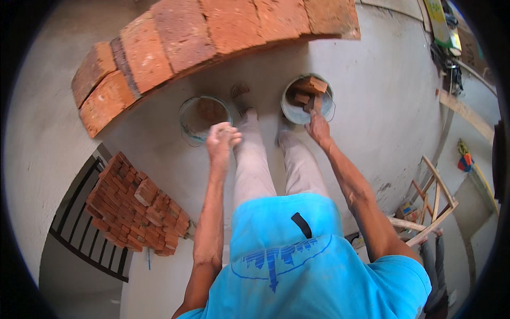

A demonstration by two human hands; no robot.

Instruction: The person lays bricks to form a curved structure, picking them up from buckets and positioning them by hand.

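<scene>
My right hand (317,128) reaches over the near rim of a bucket (296,116) on the right. Its fingers close on a small dark brick piece (313,103). Several other broken brick pieces lie in that bucket, among them an orange one (319,84). My left hand (222,137), slightly blurred, is raised beside the near right rim of a second bucket (184,123) on the left. Its fingers are curled in, and whether anything is inside them is hidden. That left bucket contains a brownish-grey material.
A curved course of red bricks (183,34) spans the far side above the buckets. Stacked bricks (130,204) stand at lower left beside a black metal railing (79,242). At right are a wooden frame (438,199), a plank (467,114) and part of another person (436,271).
</scene>
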